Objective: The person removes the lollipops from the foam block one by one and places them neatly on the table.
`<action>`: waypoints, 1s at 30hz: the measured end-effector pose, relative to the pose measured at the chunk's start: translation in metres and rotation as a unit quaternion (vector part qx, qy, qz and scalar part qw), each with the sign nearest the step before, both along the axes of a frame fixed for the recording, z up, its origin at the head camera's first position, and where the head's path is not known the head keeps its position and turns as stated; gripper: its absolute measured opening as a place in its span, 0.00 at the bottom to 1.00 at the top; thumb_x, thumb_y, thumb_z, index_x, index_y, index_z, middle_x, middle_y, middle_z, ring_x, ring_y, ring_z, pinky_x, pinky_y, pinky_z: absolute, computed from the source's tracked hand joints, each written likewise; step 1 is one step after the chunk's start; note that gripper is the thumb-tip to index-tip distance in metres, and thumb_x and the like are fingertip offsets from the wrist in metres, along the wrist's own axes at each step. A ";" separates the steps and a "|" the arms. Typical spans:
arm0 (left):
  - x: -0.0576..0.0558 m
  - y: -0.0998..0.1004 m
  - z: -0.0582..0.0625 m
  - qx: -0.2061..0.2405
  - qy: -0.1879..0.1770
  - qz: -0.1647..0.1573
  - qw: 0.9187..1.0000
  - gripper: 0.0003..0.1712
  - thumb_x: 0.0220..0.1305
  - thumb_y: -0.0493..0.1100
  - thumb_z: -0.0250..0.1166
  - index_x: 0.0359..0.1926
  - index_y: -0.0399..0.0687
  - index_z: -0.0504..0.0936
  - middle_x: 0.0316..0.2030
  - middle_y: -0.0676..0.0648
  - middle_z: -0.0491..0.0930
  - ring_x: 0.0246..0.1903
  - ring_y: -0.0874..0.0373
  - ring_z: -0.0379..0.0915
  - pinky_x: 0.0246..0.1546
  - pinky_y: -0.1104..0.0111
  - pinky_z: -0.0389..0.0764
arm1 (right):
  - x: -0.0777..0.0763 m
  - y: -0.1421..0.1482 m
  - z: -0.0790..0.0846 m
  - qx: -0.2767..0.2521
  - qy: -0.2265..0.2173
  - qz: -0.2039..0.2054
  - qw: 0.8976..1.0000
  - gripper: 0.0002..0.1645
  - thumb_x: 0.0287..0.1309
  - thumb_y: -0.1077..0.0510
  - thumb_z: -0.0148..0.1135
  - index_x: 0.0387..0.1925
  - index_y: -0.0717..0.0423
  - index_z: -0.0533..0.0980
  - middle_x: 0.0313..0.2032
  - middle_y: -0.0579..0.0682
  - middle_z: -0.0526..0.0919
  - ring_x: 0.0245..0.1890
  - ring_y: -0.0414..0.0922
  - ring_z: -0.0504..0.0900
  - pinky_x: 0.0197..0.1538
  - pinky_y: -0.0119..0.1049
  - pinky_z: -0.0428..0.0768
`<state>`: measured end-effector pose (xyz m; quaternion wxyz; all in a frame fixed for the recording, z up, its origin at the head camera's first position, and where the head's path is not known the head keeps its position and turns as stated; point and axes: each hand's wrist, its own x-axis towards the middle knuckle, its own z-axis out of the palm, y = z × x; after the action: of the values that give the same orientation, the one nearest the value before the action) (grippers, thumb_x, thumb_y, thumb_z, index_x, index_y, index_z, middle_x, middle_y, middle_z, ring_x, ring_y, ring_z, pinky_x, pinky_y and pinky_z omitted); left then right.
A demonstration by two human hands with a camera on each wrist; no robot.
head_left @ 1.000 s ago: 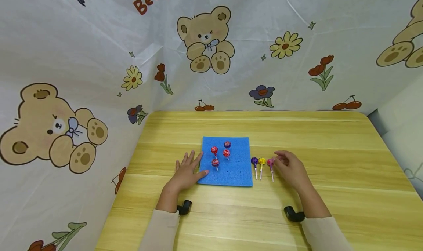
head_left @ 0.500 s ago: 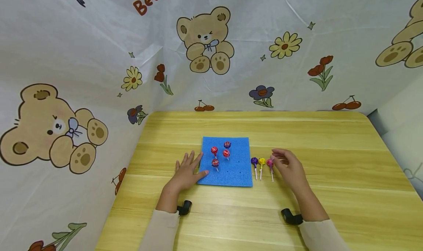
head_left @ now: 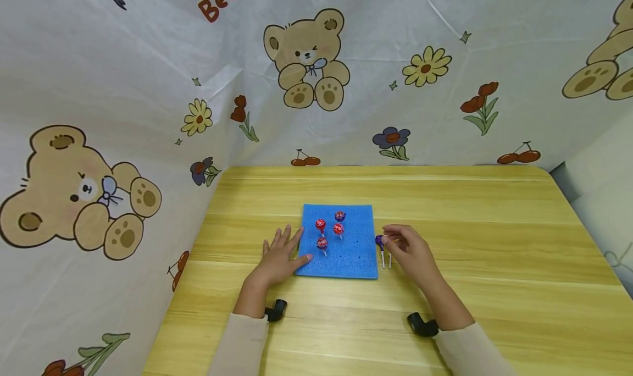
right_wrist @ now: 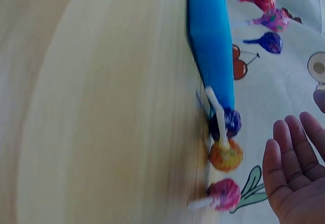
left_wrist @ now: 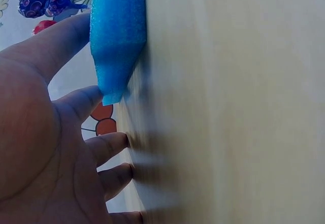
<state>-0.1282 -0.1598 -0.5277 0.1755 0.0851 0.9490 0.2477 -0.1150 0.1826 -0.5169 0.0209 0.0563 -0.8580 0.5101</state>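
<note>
My left hand [head_left: 279,259] lies with fingers spread at the left edge of a blue foam block [head_left: 346,268], thumb and index finger touching it. Several lollipops stand stuck in the foam, among them a red one [head_left: 321,224] and a purple one [head_left: 340,216]. My right hand [head_left: 411,253] hovers over three lollipops lying in a row right of the foam. In the right wrist view its fingers are loosely extended and apart from the purple lollipop [right_wrist: 232,123], the yellow lollipop [right_wrist: 227,157] and the pink lollipop [right_wrist: 224,194]. In the head view it hides the pink one.
Everything rests on a wood-grain table [head_left: 336,326]. Behind and to the left hangs a white cloth [head_left: 366,112] printed with bears and flowers. Small holes dot the lower right part of the foam. A black wrist device [head_left: 423,325] sits below each hand.
My right hand has moved left, from beside the pink lollipop to over the row, reaching the purple one in the head view. My left hand and the foam have stayed put.
</note>
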 end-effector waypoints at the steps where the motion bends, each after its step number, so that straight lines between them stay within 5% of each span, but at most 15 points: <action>1: 0.000 0.000 0.000 0.000 -0.001 0.000 1.000 0.47 0.69 0.69 0.57 0.81 0.69 0.47 0.82 0.44 0.38 0.81 0.41 0.25 0.74 0.33 0.28 | 0.000 -0.003 0.001 -0.001 0.001 0.007 1.000 0.19 0.70 0.55 0.63 0.57 0.60 0.78 0.48 0.52 0.82 0.47 0.45 0.81 0.48 0.28 0.81; 17: 0.000 0.000 -0.001 -0.006 0.000 0.001 1.000 0.47 0.69 0.69 0.56 0.81 0.69 0.47 0.82 0.44 0.38 0.81 0.41 0.25 0.74 0.33 0.29 | 0.003 -0.059 0.006 0.014 0.018 0.096 0.995 0.20 0.66 0.56 0.66 0.57 0.58 0.80 0.51 0.52 0.85 0.47 0.47 0.84 0.54 0.49 0.84; 30: -0.002 0.001 -0.001 -0.011 0.000 0.002 1.000 0.47 0.69 0.71 0.55 0.81 0.70 0.46 0.82 0.45 0.38 0.81 0.41 0.25 0.74 0.33 0.30 | -0.002 -0.092 0.007 0.044 0.026 0.127 0.991 0.25 0.66 0.54 0.67 0.62 0.56 0.78 0.56 0.49 0.84 0.51 0.47 0.85 0.54 0.44 0.84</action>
<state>-0.1299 -0.1587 -0.5288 0.1759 0.0814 0.9518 0.2375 -0.1172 0.0910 -0.5094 -0.0246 0.1789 -0.8648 0.4685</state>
